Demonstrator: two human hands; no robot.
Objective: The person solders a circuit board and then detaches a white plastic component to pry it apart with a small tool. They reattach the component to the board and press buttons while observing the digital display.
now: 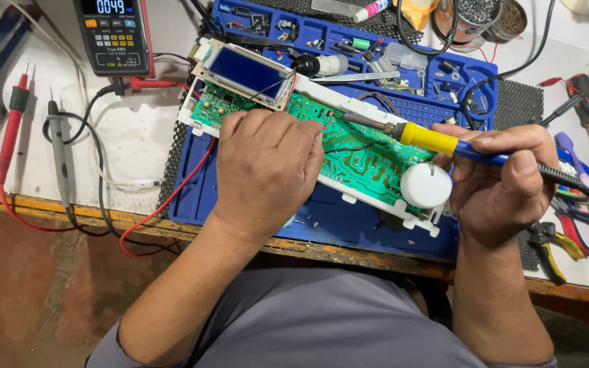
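A green circuit board (349, 153) in a white plastic frame lies slanted across the middle of the frame, running from upper left down to lower right. A blue display panel (245, 71) sits tilted at its upper-left end, and a round white knob (426, 185) stands at its lower-right end. A soldering iron (444, 143) with a yellow and blue handle lies nearly level right of centre, its metal tip pointing left and resting on the board's green surface.

A white workbench (131, 136) with a worn wooden front edge carries a blue mat (322, 218) at centre, a multimeter (114, 34) at eleven o'clock, pliers (547, 249) at four o'clock
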